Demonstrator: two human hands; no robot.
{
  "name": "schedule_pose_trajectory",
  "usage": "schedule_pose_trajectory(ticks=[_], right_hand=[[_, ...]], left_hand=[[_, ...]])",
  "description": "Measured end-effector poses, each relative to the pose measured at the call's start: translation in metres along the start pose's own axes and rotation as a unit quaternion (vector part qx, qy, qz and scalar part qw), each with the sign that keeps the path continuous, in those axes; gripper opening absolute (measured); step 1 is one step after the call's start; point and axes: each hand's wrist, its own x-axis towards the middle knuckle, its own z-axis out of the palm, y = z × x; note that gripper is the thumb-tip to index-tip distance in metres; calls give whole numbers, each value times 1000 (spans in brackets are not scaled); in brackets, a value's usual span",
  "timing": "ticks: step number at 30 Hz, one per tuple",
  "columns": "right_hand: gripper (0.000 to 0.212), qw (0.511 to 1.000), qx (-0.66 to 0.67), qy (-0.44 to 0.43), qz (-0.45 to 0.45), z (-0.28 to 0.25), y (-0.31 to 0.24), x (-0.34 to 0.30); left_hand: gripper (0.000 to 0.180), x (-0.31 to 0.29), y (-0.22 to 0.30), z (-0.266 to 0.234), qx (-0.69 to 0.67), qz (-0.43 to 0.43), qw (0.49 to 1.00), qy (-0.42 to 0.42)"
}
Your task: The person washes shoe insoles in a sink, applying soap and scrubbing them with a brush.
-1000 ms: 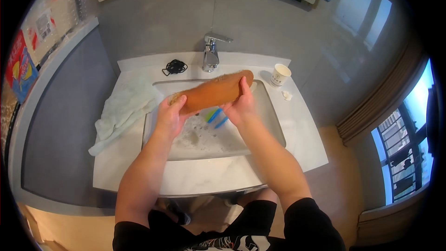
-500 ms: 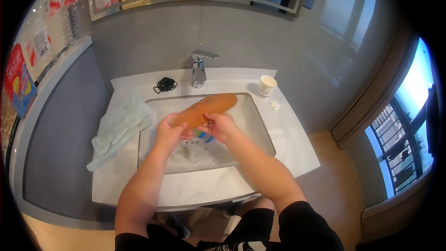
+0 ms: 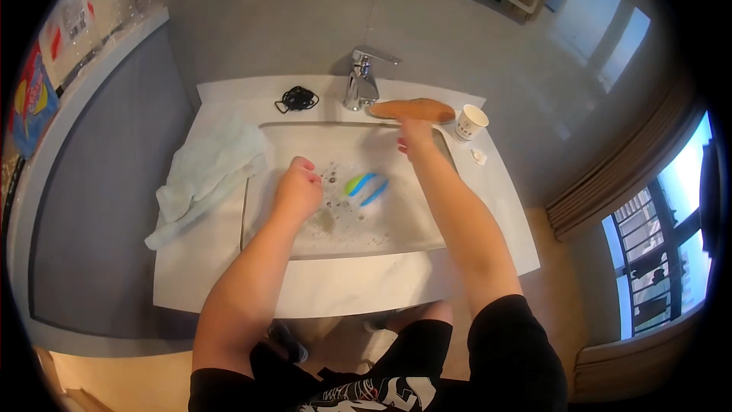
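Note:
An orange-brown insole [image 3: 423, 111] lies along the back edge of the counter, between the tap and a paper cup. My right hand [image 3: 414, 140] is at its near edge, thumb and finger closed on it, the other fingers curled below. Over the left part of the sink [image 3: 412, 229], my left hand [image 3: 301, 189] hangs with its fingers curled in and nothing visible in them. In the sink's soapy water sits a green and blue thing with a looped handle [image 3: 358, 185], looking like a scrubbing brush.
A chrome tap [image 3: 361, 84] stands behind the sink, with a bundle of black cord [image 3: 296, 99] to its left. A pale towel [image 3: 206, 175] drapes over the counter's left side. At right stand the white paper cup [image 3: 471, 122] and a small white scrap [image 3: 478, 156].
The insole has gone from both hands over the sink to the counter's back right. My left hand has let go of it and curled; my head view has tilted down.

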Motion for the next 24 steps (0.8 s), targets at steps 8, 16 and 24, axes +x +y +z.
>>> schedule_pose_trajectory(ticks=[8,16,24], right_hand=[[64,592,-649,-268,-396,-11,66,-71],[81,555,-681,-300,-371,-3,68,-79],[71,584,-665,-406,-228,1,77,-45]], left_hand=[[56,4,-8,16,232,-76,898,-365],[67,-2,-17,9,277,4,886,-371],[73,-1,0,8,318,-11,855,-410]])
